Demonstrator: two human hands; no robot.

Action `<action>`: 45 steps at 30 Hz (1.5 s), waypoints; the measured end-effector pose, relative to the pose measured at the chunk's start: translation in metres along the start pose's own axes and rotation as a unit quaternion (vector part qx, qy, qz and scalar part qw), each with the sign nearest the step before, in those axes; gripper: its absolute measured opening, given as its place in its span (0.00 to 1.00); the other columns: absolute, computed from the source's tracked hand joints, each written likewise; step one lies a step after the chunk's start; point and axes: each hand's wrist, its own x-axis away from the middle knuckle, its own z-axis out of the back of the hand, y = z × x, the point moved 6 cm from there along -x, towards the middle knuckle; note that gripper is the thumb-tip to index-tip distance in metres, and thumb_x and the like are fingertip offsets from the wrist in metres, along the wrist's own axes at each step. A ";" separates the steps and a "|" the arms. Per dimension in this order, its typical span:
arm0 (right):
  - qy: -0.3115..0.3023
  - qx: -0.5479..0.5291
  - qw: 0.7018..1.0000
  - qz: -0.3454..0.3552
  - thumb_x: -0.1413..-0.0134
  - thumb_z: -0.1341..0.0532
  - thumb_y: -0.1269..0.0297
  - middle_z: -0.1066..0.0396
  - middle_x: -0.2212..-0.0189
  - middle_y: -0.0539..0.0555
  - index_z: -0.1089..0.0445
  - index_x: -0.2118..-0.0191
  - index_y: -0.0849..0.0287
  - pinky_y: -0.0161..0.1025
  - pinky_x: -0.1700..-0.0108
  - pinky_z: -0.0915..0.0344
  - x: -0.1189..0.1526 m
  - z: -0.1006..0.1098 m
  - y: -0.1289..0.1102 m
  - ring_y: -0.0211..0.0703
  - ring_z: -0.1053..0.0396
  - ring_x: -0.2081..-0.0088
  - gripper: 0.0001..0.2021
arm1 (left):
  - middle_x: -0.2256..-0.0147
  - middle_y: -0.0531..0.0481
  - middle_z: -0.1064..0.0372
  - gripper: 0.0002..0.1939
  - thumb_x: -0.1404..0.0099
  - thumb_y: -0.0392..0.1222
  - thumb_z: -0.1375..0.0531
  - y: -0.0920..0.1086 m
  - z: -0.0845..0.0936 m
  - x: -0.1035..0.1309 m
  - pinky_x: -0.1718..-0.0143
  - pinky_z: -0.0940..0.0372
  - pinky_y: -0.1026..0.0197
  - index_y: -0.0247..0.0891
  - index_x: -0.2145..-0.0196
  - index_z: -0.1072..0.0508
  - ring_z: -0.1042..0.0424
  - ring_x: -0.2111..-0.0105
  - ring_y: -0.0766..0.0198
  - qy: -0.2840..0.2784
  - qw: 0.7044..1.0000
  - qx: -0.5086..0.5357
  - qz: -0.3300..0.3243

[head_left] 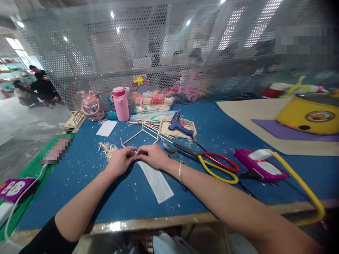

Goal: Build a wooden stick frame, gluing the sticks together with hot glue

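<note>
My left hand [120, 160] and my right hand [153, 155] meet at the middle of the blue table. Between their fingertips, both pinch a small pale wooden piece [136, 154]; the fingers cover most of it. Just beyond them lies a frame of thin wooden sticks [133, 137], joined at angles, its near part hidden by the hands. A white paper strip [156, 183] extends toward me from under the right hand. Left of the frame is a pile of short wood bits [109, 149]. Behind the right hand, a blue glue gun [178, 126] rests on a wooden stick panel [164, 128].
Right of my hands lie red-and-yellow-handled scissors [218, 167] and pliers [171, 151]. A purple power strip [261, 165] with a yellow cable sits further right, near a yellow pot [309, 114]. A pink bottle [121, 106] and a clear jug [92, 107] stand behind, before a perforated metal screen [106, 53].
</note>
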 end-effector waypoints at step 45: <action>-0.021 -0.013 0.999 0.033 0.52 0.40 0.72 0.29 0.75 0.50 0.28 0.76 0.59 0.33 0.66 0.40 -0.004 -0.003 0.006 0.36 0.33 0.70 0.06 | 0.75 0.50 0.31 0.07 0.44 0.44 0.39 -0.008 -0.004 -0.009 0.67 0.42 0.63 0.41 0.72 0.22 0.35 0.71 0.64 0.007 0.996 -0.082 -0.029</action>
